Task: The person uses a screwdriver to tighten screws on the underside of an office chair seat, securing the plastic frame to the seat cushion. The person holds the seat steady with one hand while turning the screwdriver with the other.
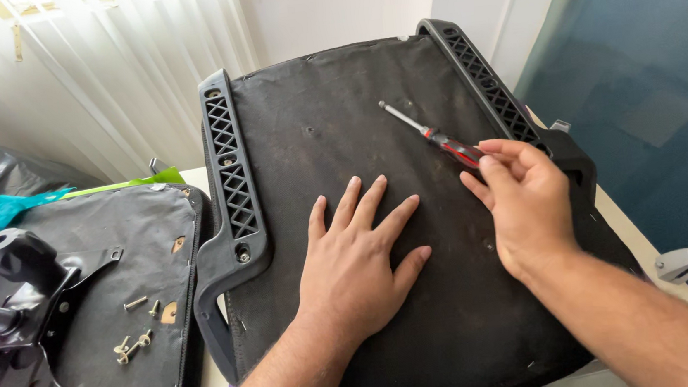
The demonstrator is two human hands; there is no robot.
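The screwdriver (430,133) is lying on the black underside of the upturned chair seat (329,120), its long axis running diagonally: the bare metal tip is pointing up and to the left, toward the far edge of the seat, while the red and black handle is pointing down and to the right. The right hand (525,202) is closing its fingers (496,149) narrowly around the handle end, thumb underneath. The left hand (358,259) is pressing flat on the seat just beside it, fingers spread wide and holding nothing. Black latticed armrest brackets (230,174) are flanking the seat on both sides. To the left, a second black chair panel (131,229) is carrying a few loose screws (134,340) and a black metal mechanism (25,288), all resting on the bench (193,178).
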